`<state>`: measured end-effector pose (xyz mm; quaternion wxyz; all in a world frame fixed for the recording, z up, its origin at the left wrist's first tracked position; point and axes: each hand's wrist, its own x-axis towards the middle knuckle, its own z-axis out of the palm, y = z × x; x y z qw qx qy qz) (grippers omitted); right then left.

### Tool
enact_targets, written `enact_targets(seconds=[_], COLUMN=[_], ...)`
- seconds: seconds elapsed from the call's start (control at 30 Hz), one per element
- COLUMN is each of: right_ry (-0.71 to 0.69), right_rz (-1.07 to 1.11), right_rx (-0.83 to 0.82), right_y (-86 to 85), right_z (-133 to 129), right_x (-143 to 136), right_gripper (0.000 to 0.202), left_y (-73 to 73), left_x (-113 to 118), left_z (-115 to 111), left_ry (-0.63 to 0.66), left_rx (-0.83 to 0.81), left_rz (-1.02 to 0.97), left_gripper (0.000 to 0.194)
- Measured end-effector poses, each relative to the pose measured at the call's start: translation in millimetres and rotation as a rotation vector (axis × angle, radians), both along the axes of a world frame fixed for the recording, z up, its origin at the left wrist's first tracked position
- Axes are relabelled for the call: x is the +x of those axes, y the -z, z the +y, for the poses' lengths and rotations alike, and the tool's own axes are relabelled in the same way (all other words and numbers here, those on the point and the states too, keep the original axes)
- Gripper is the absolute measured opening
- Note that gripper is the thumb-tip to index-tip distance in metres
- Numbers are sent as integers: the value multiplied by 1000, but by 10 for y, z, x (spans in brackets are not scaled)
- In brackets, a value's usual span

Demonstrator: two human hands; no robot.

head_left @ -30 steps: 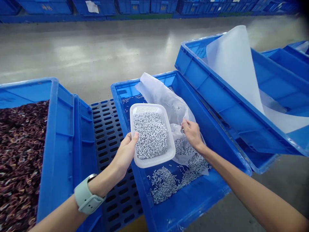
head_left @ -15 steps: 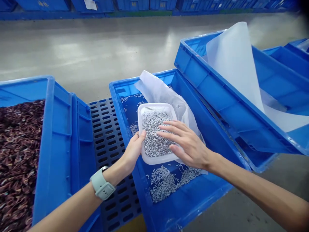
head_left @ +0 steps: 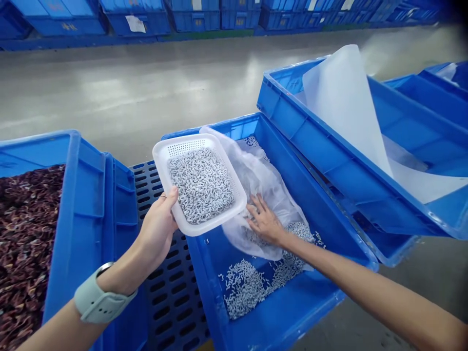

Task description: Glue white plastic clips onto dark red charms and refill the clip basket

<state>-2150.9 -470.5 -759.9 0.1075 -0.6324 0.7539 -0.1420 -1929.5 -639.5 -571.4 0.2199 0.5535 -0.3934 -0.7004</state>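
Note:
My left hand [head_left: 159, 226] grips the near left rim of a white perforated basket [head_left: 236, 185], its thumb over the edge. Small whitish-grey curved pieces [head_left: 201, 183] fill the basket, which is held up over the left side of a blue crate [head_left: 321, 243]. Inside that crate, my right hand [head_left: 263, 219] rests with spread fingers on a crumpled translucent white bag [head_left: 256, 168]. More of the same pieces [head_left: 243, 287] lie loose on the crate's floor, and some show under the bag by my right hand.
At the left stands a blue crate [head_left: 87, 195] of dark red dried pieces [head_left: 25, 234]. A black slotted pallet [head_left: 175, 292] lies between the crates. Another blue crate [head_left: 329, 156] with a white sheet [head_left: 336, 92] leans at the right. Stacked blue bins [head_left: 241, 17] line the back.
My left hand has moved the basket left and tilted it. My right hand has left the pieces in the basket and gone down onto the bag. The view has shifted slightly.

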Motion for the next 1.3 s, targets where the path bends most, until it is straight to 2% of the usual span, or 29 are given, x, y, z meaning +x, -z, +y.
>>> enact_targets(seconds=[0.13,0.27,0.33,0.37,0.43,0.47,0.53,0.6,0.7,0.77,0.87,0.97,1.03,1.1,1.17,1.23,1.3], right_ry=[-84,-200,-243,-247,-201,-133,32,101,104,96,45,-67,-162,-290,-455,-582,-564], right_rz=[13,17,18,21,42,68,124,158,187,202,225,237,234,221,198,174,165], right_rx=[-19,-66,-107,-134,-200,-236,-287,-287,-261,-266,-281,-280,-273,-260,-237,-218,-219], right_y=[-121,-430,-618,-696,-784,-782,-683,-485,-142,27,170,265,318,331,280,190,117], right_z=[359,608,560,474,183,-6,-410,-747,-977,-975,-906,-893,-908,-904,-865,-804,-763], right_x=[482,775,662,510,30,-265,-850,-1284,-1527,-1501,-1352,-1089,-854,-644,-557,-643,-856], right_gripper=[53,47,42,37,26,25,31,33,44,49,63,73,71,66,64,63,65], left_y=[3,-11,-38,-51,-74,-85,-116,-167,-266,-311,-322,-307,-310,-321,-329,-326,-312], left_x=[-5,34,83,115,190,227,286,308,279,245,212,191,173,153,136,126,117], left_z=[42,94,111,118,134,144,168,196,228,237,233,217,206,192,175,156,136], left_ry=[0,6,8,11,16,16,5,-16,-69,-101,-115,-124,-122,-121,-120,-125,-130], left_rx=[33,80,102,112,131,142,162,190,238,249,261,275,273,273,277,291,309], left_rz=[-12,-30,-43,-46,-50,-53,-62,-85,-138,-164,-173,-206,-225,-231,-235,-246,-251], left_gripper=[41,42,44,44,44,44,46,47,48,48,48,50,53,54,53,53,52])
